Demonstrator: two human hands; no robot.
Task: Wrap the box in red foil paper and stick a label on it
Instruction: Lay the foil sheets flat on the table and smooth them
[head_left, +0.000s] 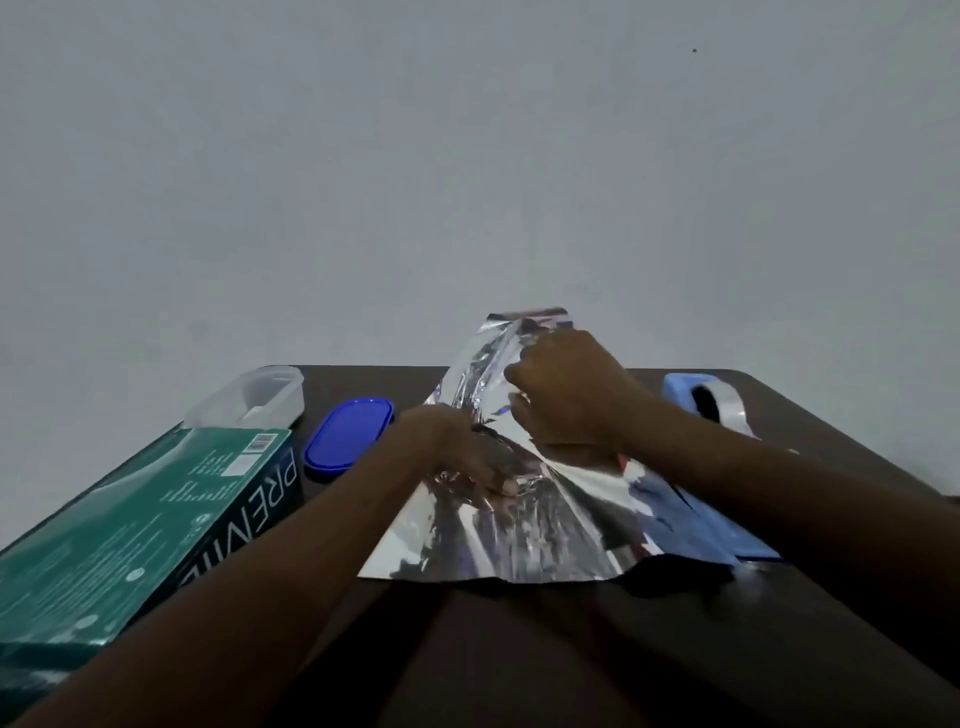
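Observation:
A shiny foil sheet (524, 530) lies across the middle of the dark table, its silver side up, with a sliver of red showing near my right wrist. The far part is lifted and draped over something underneath; the box itself is hidden. My right hand (566, 395) grips the raised foil at the top. My left hand (462, 457) presses flat on the foil lower down, fingers spread to the right. No label is visible.
A long green carton (130, 519) printed "PREMIE" lies at the left. Behind it stand a clear plastic tub (249, 402) and a blue oval lid (348, 436). A blue tape dispenser (706, 402) with a clear roll sits at the right. A wall rises behind the table (519, 649).

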